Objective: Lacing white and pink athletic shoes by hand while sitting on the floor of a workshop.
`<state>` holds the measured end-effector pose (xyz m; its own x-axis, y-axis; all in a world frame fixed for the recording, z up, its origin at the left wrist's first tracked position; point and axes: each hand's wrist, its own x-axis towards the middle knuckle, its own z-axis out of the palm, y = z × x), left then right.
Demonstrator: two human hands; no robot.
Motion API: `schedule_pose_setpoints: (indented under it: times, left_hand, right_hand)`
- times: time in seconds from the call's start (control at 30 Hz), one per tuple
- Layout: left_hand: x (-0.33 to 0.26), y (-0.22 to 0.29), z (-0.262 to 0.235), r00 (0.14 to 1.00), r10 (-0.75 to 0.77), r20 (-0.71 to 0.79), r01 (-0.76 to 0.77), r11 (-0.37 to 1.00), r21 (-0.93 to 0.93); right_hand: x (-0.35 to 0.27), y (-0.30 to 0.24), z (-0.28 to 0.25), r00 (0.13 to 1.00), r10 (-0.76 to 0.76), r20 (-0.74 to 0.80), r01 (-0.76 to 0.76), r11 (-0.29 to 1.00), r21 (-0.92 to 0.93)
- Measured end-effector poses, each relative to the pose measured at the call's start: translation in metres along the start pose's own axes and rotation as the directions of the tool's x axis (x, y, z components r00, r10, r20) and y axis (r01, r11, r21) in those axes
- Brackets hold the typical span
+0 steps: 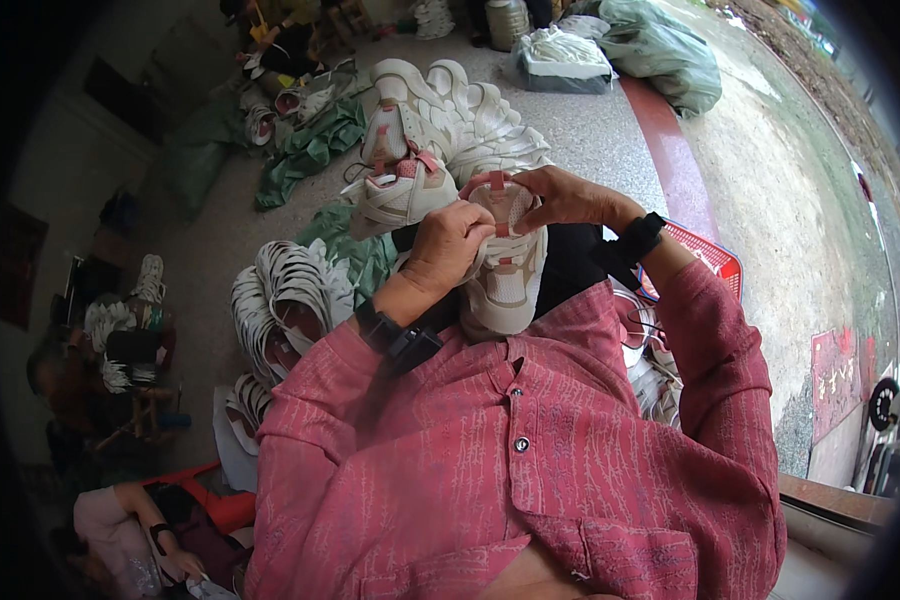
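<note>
Cream sneaker (505, 270) in both grips: left hand (450, 245), right hand (570, 198) clasping it.

Both hands on one cream sneaker with pink trim (505, 265), held upright against the chest. Left hand (450, 245) grips its left side, right hand (560, 195) pinches the pink heel tab at top. Pile of matching sneakers (440, 125) on the floor just beyond. Stack of white soles (290, 290) at left. Red basket (715, 260) by the right forearm.
</note>
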<state>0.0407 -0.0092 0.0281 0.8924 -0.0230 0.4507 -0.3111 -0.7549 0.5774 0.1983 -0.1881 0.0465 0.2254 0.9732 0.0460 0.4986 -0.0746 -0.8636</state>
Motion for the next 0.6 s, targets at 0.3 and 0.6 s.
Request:
schedule_pose_setpoints:
  times: [0.3,0.6]
  left_hand:
    - [0.002,-0.007,-0.002,0.995,0.101,0.019,-0.103,0.99,0.096]
    - [0.041,-0.027,-0.006,0.869,-0.196,0.455,0.399,0.821,-0.408]
  right_hand:
    - [-0.004,0.01,0.008,0.999,-0.028,-0.033,0.035,0.972,0.23]
    - [-0.043,0.038,0.059,0.812,0.021,-0.583,-0.001,0.999,0.033]
